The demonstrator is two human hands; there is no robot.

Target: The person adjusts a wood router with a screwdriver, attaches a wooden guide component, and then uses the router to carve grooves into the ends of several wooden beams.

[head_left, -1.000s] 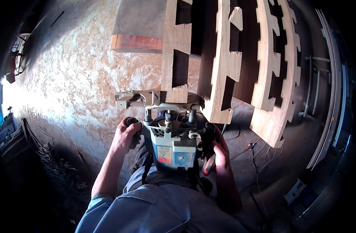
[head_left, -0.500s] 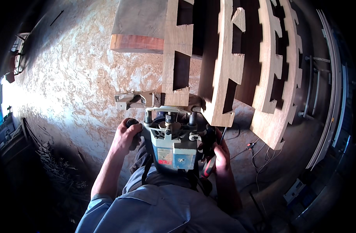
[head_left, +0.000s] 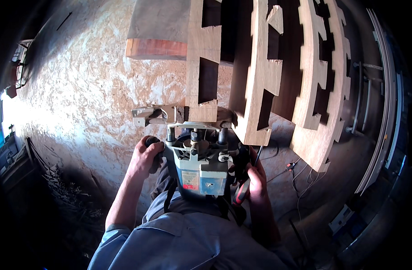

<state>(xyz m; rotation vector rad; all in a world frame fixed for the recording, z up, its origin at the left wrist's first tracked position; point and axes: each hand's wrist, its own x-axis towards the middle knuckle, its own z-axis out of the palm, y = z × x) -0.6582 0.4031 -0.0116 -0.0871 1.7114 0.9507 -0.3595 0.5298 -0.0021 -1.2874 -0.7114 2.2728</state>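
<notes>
A blue and grey plunge router (head_left: 199, 168) is turned sideways in front of my body, its base against the near end of a wooden board (head_left: 201, 112). That board has angled dovetail notches cut along its edge. My left hand (head_left: 147, 155) wraps round the router's dark left handle. My right hand (head_left: 253, 175) grips the other handle on the right side, partly in shadow. A red and black tool handle (head_left: 242, 192) shows just under my right hand; what it belongs to is hidden. The router bit cannot be seen.
More notched boards (head_left: 260, 90) stand in a row to the right, one close to my right hand. A grey-faced block with a reddish edge (head_left: 156, 48) lies at the far left of the board. Cables (head_left: 298, 180) trail on the floor; dark scraps (head_left: 66, 193) lie at lower left.
The boards sit very slightly higher and further left in the picture. Both hands keep their hold, and the router stays nearly in place against the board's end.
</notes>
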